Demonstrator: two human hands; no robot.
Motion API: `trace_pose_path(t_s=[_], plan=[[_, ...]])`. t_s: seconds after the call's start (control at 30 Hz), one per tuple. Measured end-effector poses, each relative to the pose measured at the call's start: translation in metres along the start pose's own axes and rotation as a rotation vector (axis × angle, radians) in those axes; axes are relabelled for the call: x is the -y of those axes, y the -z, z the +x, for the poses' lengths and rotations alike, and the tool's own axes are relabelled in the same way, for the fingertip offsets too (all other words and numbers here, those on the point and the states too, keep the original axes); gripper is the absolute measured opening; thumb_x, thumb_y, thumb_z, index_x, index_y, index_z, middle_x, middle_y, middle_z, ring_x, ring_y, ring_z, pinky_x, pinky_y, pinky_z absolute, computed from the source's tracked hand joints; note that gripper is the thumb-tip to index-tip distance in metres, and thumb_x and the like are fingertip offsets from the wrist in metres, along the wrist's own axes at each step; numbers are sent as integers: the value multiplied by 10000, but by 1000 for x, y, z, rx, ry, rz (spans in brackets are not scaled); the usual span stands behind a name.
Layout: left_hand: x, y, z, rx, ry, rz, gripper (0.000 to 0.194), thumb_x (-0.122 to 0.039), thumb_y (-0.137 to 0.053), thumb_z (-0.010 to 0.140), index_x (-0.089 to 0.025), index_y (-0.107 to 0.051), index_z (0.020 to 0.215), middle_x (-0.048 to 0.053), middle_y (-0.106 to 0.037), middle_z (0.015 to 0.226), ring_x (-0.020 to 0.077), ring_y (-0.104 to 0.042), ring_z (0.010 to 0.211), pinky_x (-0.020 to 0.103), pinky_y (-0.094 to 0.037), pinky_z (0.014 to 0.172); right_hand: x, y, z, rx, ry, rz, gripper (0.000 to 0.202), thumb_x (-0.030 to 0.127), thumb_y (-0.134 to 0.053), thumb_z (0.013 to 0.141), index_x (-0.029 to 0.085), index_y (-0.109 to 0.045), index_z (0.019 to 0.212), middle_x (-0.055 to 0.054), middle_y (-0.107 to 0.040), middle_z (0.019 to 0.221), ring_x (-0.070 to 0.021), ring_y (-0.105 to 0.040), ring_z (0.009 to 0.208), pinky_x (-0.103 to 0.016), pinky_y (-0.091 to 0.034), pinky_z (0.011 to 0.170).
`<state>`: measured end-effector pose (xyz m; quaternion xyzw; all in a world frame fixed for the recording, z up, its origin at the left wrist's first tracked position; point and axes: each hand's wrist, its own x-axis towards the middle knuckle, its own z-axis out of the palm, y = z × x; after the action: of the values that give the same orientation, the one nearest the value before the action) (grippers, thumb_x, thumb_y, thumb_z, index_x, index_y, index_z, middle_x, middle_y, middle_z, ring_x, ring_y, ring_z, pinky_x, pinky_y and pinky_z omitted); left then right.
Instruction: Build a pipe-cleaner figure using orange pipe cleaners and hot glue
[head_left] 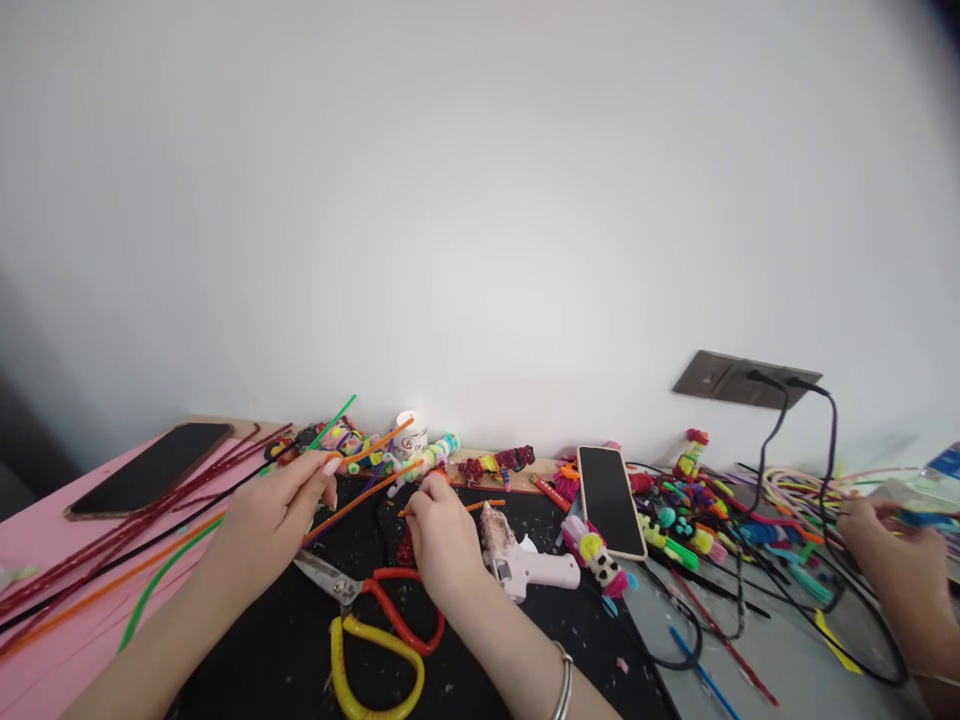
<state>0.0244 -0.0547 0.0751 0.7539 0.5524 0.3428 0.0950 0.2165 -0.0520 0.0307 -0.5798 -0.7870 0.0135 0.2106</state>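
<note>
My left hand (274, 515) is closed in a pinch on an orange pipe cleaner (382, 440), whose free end slants up to the right. Another orange pipe cleaner (360, 500) slants between my two hands. With fingers pinched together, my right hand (444, 535) grips a short orange pipe cleaner (486, 505); its ends stick out on both sides of the fingers. Below the hands lie large scissors (346, 590) with one red and one yellow handle, blades apart. A pale pink glue gun (536, 570) rests just right of my right hand.
Dark red pipe cleaners and a phone (154, 470) lie on the pink surface at left. A second phone (611, 500), pipe-cleaner figures (596, 560) and a white cup (411, 432) stand around the black mat. Black cables (832, 480) hang from a wall socket. Another person's hand (896, 560) is at right.
</note>
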Motion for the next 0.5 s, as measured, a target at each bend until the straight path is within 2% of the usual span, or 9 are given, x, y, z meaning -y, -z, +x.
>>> trace_pose_path(t_s=[0.1, 0.23, 0.3, 0.37, 0.4, 0.43, 0.5], plan=[[-1, 2, -3, -116, 61, -26, 319, -360, -321, 941, -206, -505, 731, -58, -464, 494, 133, -493, 471, 241, -362, 537, 15, 5, -1, -56, 120, -61, 125, 104, -512, 884, 164, -622, 895, -72, -644, 849, -208, -616, 770, -286, -468, 637], [-4, 6, -6, -331, 124, -61, 291, -355, -342, 941, -200, -526, 778, -40, -524, 559, 135, -530, 540, 236, -387, 569, 47, 12, -1, -73, 463, -19, 80, 166, -509, 896, 170, -589, 893, -38, -646, 815, -186, -609, 732, -267, -467, 631], [-3, 7, -6, -399, 136, -83, 283, -355, -348, 941, -198, -532, 794, -32, -547, 598, 134, -533, 562, 235, -396, 579, 63, 7, 2, -52, 564, -3, 98, 167, -485, 898, 166, -582, 881, -34, -651, 827, -182, -612, 719, -265, -474, 609], [-1, 8, -7, -421, 134, -99, 280, -350, -345, 942, -194, -537, 811, -27, -554, 619, 137, -536, 580, 238, -405, 600, 74, 0, 7, 11, 594, 47, 86, 154, -512, 864, 158, -580, 917, -39, -667, 886, -181, -630, 741, -252, -488, 599], [0, 8, -7, -421, 132, -87, 278, -345, -345, 941, -192, -539, 812, -25, -552, 619, 139, -534, 581, 240, -405, 608, 78, -4, 8, 33, 606, 88, 156, 151, -542, 839, 156, -568, 993, -52, -666, 998, -178, -642, 758, -244, -493, 588], [1, 7, -7, -396, 125, -63, 272, -339, -346, 940, -192, -540, 817, -25, -553, 619, 140, -535, 582, 241, -403, 612, 79, -6, 10, 44, 570, 131, 248, 146, -567, 812, 164, -550, 1060, -64, -651, 1087, -185, -653, 780, -244, -499, 586], [3, 5, -7, -324, 90, -1, 267, -340, -352, 935, -199, -534, 801, -37, -531, 580, 137, -519, 535, 240, -383, 575, 74, -6, 10, 63, 432, 226, 350, 98, -562, 781, 181, -524, 1119, -68, -656, 1084, -202, -671, 792, -252, -505, 590]])
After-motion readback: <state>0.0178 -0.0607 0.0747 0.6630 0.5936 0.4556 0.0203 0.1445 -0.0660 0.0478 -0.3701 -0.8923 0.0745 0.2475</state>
